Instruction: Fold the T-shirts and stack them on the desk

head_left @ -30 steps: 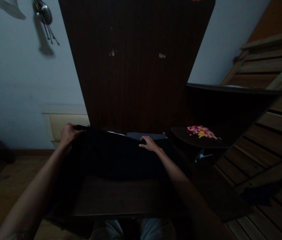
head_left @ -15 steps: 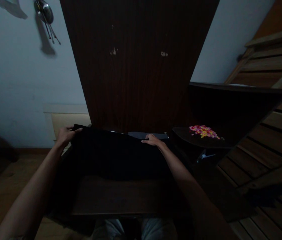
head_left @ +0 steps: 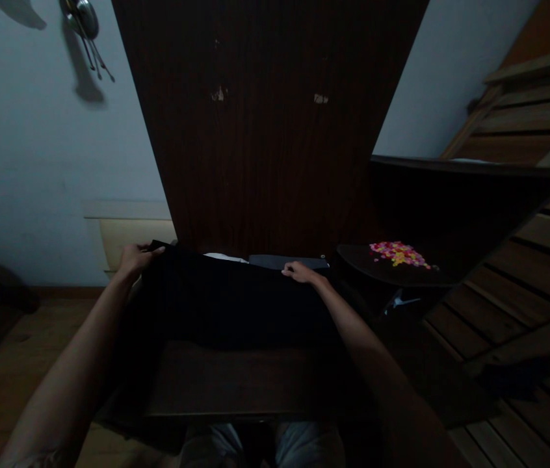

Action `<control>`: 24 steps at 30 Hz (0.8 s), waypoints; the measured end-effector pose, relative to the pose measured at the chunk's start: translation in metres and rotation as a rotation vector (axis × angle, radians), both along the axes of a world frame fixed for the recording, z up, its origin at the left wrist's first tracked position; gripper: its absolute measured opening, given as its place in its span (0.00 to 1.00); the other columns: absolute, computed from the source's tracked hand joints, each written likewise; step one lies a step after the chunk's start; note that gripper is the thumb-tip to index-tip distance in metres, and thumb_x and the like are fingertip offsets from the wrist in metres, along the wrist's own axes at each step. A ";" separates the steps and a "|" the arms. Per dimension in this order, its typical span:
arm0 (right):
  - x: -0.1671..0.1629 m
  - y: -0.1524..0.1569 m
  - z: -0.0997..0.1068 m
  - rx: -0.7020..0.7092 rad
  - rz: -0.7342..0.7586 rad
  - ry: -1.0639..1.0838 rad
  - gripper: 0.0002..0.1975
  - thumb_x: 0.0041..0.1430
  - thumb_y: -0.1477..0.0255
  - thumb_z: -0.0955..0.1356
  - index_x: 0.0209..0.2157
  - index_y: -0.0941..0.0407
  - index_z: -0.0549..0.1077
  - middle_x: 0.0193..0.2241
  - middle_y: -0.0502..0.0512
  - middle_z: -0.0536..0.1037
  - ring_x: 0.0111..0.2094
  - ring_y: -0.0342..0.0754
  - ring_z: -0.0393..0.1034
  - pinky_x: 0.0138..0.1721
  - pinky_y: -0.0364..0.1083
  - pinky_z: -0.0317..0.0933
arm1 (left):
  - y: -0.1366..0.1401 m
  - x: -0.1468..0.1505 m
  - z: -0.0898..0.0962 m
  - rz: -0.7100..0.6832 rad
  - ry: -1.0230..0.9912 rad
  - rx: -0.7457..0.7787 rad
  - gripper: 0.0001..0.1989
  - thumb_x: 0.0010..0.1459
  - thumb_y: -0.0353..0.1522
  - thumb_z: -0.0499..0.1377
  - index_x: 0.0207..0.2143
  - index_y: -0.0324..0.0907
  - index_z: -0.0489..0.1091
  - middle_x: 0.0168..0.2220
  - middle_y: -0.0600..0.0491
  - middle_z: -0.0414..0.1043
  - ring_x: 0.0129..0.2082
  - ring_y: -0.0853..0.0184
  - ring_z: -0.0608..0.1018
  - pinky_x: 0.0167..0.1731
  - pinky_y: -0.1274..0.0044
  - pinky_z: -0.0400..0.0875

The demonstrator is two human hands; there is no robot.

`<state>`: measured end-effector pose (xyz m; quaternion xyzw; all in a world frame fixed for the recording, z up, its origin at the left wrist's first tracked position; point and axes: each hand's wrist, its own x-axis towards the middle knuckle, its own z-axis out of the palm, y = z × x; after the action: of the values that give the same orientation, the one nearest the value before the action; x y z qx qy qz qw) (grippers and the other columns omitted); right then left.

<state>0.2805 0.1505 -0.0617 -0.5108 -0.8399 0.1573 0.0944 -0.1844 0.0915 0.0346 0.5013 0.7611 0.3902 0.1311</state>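
A black cloth (head_left: pixel 240 305) lies spread across the dark wooden desk (head_left: pixel 226 383), too dark to tell what kind of fabric item it is. My left hand (head_left: pixel 134 259) pinches its far left corner, which is lifted a little. Further right, my right hand (head_left: pixel 300 272) grips the cloth's far edge with bent fingers. Just beyond that edge, a grey flat object (head_left: pixel 285 261) and something white (head_left: pixel 225 257) show in part; the cloth hides the rest of them.
A tall dark wooden panel (head_left: pixel 270 143) stands behind the desk. On the right, a low shelf (head_left: pixel 353 260) bears a pile of small pink and yellow pieces (head_left: pixel 399 253). Wooden slats (head_left: pixel 519 292) rise beyond it. A metal fixture (head_left: pixel 82 19) is on the left wall.
My left hand has shifted slightly right with the cloth's corner. More of the white thing now shows behind the cloth. My right hand keeps its grip, and the view has shifted slightly.
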 end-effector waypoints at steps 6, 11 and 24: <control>-0.012 -0.017 -0.008 0.196 -0.207 -0.138 0.17 0.69 0.66 0.56 0.42 0.56 0.74 0.42 0.62 0.79 0.45 0.52 0.73 0.42 0.45 0.59 | 0.000 0.022 -0.002 0.089 0.158 -0.015 0.21 0.53 0.39 0.61 0.46 0.34 0.74 0.39 0.41 0.78 0.43 0.50 0.79 0.41 0.67 0.73; -0.012 -0.020 -0.010 0.198 -0.241 -0.143 0.21 0.70 0.62 0.53 0.46 0.55 0.71 0.45 0.62 0.78 0.46 0.53 0.73 0.44 0.47 0.59 | -0.005 0.030 0.000 0.122 0.209 0.020 0.20 0.55 0.37 0.57 0.46 0.33 0.73 0.43 0.39 0.77 0.47 0.49 0.77 0.47 0.66 0.71; 0.024 -0.026 -0.016 0.273 -0.319 -0.195 0.22 0.69 0.58 0.56 0.43 0.58 0.75 0.44 0.65 0.79 0.48 0.56 0.72 0.52 0.51 0.56 | -0.007 0.017 -0.001 0.130 0.266 0.042 0.22 0.58 0.36 0.55 0.49 0.29 0.70 0.50 0.35 0.72 0.52 0.51 0.73 0.52 0.66 0.66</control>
<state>0.3049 0.1244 -0.0775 -0.6325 -0.7671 -0.0247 0.1048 -0.1676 0.0842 0.0338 0.5008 0.7944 0.3437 -0.0068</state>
